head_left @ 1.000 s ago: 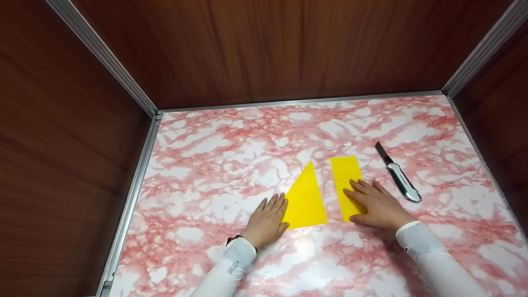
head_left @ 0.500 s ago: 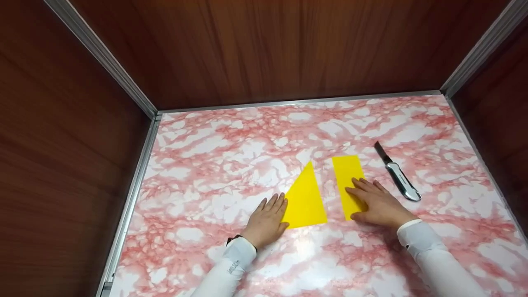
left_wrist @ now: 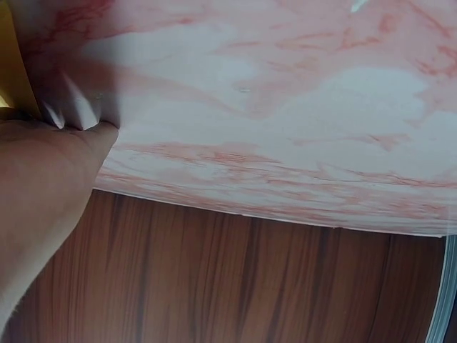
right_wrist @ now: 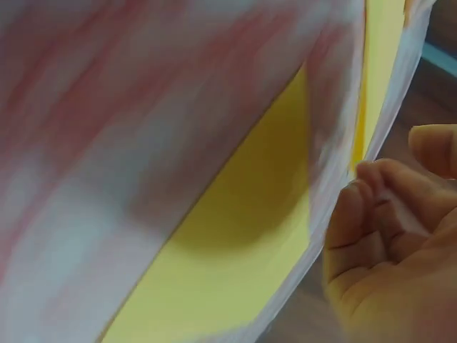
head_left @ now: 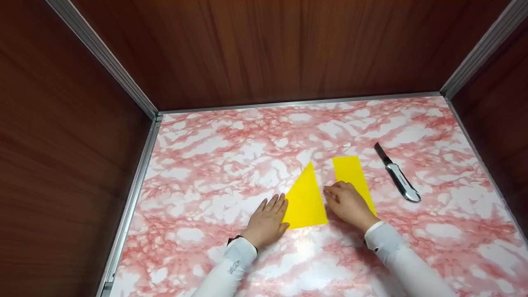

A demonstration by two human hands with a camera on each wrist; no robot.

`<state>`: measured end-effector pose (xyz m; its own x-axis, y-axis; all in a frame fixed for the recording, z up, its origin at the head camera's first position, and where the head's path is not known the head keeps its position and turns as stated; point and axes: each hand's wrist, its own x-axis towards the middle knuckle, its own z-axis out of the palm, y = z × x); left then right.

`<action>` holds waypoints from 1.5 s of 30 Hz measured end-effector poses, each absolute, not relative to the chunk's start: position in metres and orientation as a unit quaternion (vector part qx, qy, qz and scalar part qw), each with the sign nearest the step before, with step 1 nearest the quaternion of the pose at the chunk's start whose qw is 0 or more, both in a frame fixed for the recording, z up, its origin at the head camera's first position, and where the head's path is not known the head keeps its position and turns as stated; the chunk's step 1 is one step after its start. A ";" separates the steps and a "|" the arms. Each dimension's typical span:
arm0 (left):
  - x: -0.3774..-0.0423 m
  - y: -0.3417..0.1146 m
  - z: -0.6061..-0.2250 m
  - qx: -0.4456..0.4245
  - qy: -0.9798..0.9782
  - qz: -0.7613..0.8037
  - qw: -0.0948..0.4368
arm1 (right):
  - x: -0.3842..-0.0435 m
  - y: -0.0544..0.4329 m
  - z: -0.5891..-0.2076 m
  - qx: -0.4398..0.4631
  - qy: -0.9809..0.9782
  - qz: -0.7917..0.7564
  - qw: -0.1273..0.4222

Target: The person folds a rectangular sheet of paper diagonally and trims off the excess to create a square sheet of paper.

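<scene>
In the head view my left hand [head_left: 266,220] lies flat, its fingers straight along the left edge of a yellow pointed sheet [head_left: 306,202]. The left wrist view shows part of that hand [left_wrist: 53,168] beside a yellow edge [left_wrist: 13,61]. My right hand [head_left: 348,204] hovers over the gap between this sheet and a yellow rectangular strip [head_left: 347,167], covering part of the strip. Its fingers are loosely bent, and the right wrist view shows nothing held in the hand [right_wrist: 396,250]. To the right lies a utility knife [head_left: 399,175] with its blade out.
A red-and-white marbled tabletop [head_left: 206,185] bears everything. Dark wood panels [head_left: 268,49] with metal-edged corners [head_left: 152,107] close it in at the back, left and right. A tiny pale scrap [head_left: 347,145] lies behind the strip.
The right hand has lifted off the strip and moved left toward the pointed sheet, its fingers now bent. The strip slid slightly right before that. The left hand stays put.
</scene>
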<state>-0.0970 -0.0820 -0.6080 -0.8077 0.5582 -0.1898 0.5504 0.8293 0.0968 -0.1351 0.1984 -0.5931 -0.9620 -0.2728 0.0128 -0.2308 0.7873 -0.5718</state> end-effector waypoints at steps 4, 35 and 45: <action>-0.097 -0.080 -0.609 0.290 0.950 0.021 0.111 | -0.136 0.180 -0.596 -0.097 0.950 -0.290 0.066; -0.104 -0.076 -0.593 0.194 0.920 0.295 0.171 | -0.134 0.150 -0.585 0.096 0.739 -0.655 0.122; -0.108 -0.066 -0.577 0.080 0.719 0.626 0.289 | -0.122 0.152 -0.551 0.073 0.683 -0.720 0.098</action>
<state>-0.1079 -0.0662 -0.5773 -0.8196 0.4780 -0.3158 -0.2472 0.2023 0.9476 -0.1218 0.1518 -0.5514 -0.9703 -0.0414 -0.2381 0.2400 -0.0468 -0.9696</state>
